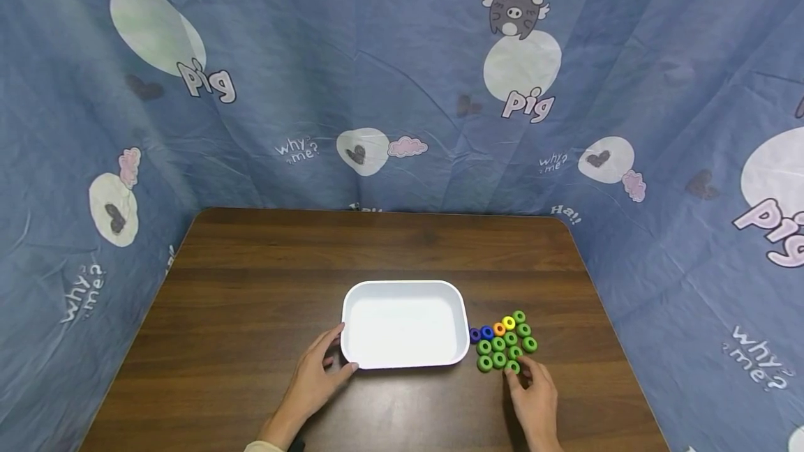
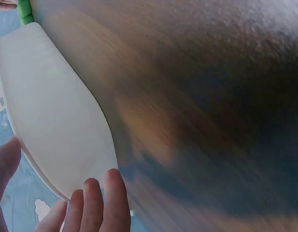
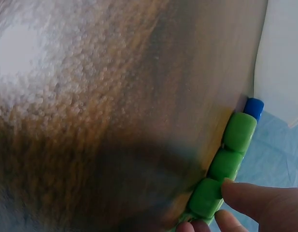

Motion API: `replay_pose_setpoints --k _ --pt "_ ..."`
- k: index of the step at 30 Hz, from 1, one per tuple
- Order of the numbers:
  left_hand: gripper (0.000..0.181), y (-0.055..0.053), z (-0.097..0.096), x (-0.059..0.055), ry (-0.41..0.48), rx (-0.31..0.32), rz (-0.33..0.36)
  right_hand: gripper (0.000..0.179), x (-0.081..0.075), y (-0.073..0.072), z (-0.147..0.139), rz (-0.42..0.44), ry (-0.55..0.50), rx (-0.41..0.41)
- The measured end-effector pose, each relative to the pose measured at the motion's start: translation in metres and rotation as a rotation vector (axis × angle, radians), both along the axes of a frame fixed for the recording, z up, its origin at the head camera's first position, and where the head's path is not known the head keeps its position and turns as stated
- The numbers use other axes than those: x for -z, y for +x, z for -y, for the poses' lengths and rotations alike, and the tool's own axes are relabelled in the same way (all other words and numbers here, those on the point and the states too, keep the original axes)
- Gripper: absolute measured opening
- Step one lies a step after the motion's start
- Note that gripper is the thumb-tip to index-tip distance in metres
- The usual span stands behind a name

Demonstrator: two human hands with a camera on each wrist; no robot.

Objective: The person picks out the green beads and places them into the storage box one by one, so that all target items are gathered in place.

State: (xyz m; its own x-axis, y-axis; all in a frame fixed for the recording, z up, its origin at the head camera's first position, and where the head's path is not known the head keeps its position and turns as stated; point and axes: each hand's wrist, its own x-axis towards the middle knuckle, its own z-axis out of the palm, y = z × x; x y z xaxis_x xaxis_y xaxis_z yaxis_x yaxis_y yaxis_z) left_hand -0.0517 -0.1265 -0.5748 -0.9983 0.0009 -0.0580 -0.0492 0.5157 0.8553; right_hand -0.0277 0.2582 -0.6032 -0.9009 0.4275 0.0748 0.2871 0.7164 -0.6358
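A white rectangular tray (image 1: 405,365) lies on the wooden table. My left hand (image 1: 314,377) is at its left end, fingers spread, one fingertip at the side and the thumb at the near corner. In the left wrist view the fingertips (image 2: 115,181) overlap the tray's end. To the right of the tray lies a close group of small rings, mostly green. My right hand (image 1: 535,396) pinches a green ring (image 3: 205,199) at the near edge of this group between thumb and fingers. Other green rings (image 3: 239,133) stand beside it.
Along the group's far side run a purple ring (image 1: 471,335), a blue ring (image 1: 482,333), an orange ring (image 1: 494,330) and a yellow ring (image 1: 504,324). The purple one is right by the tray's right wall. A blue printed cloth (image 1: 402,103) hangs around the wooden table (image 1: 251,298).
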Motion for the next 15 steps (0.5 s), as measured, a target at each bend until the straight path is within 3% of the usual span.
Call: replay_pose_setpoints --k 3,7,11,15 --pt "0.069 0.001 -0.001 0.001 0.033 -0.031 0.002 0.034 0.000 -0.001 0.001 0.004 -0.006 0.001" --pt "0.063 0.001 -0.005 0.003 0.099 -0.078 -0.045 0.036 0.001 -0.001 0.001 0.000 0.004 0.000" --pt "0.063 0.000 -0.010 0.005 0.106 -0.123 -0.097 0.034 0.001 -0.003 0.003 0.008 0.004 -0.001" --pt "0.062 0.000 -0.012 0.005 0.099 -0.154 -0.091 0.032 0.002 -0.004 0.004 0.015 -0.005 -0.008"
